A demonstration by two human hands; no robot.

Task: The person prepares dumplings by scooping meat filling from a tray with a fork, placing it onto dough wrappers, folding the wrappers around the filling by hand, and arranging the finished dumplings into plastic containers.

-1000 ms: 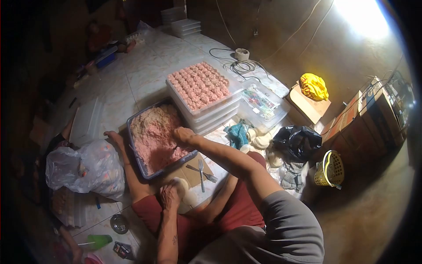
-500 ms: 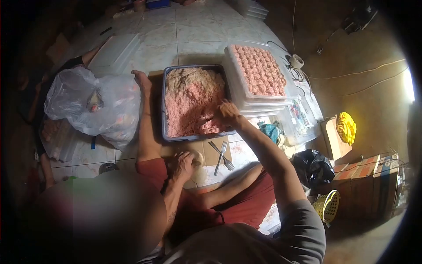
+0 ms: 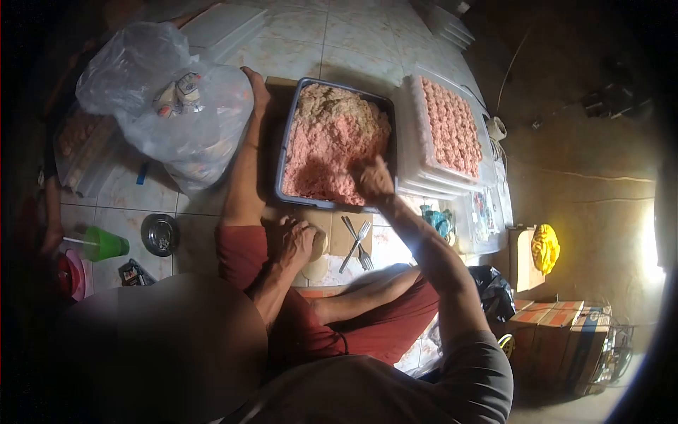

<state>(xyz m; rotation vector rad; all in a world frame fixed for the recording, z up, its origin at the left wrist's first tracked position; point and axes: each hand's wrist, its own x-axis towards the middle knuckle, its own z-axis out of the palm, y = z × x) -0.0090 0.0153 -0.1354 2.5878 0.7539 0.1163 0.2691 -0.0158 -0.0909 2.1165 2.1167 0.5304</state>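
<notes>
My right hand is closed at the right side of the blue-rimmed tub, over the pink and beige minced mixture. What its fingers grip is too small to make out. Lower down, my left hand holds a stack of pale round wrappers near my knee. More pale rounds lie just below that hand. Beside it, forks rest on a piece of cardboard. Right of the tub stand stacked clear boxes, the top one bearing rows of pink portions.
A large plastic bag lies left of my leg. Farther left are a green cup, a round ashtray and another person's hand. Cartons, a black bag and a yellow cloth are at the right.
The view has turned, so the scene sits differently in the frame. My right hand stays at the tub's right side, and my left hand keeps hold of the pale wrappers.
</notes>
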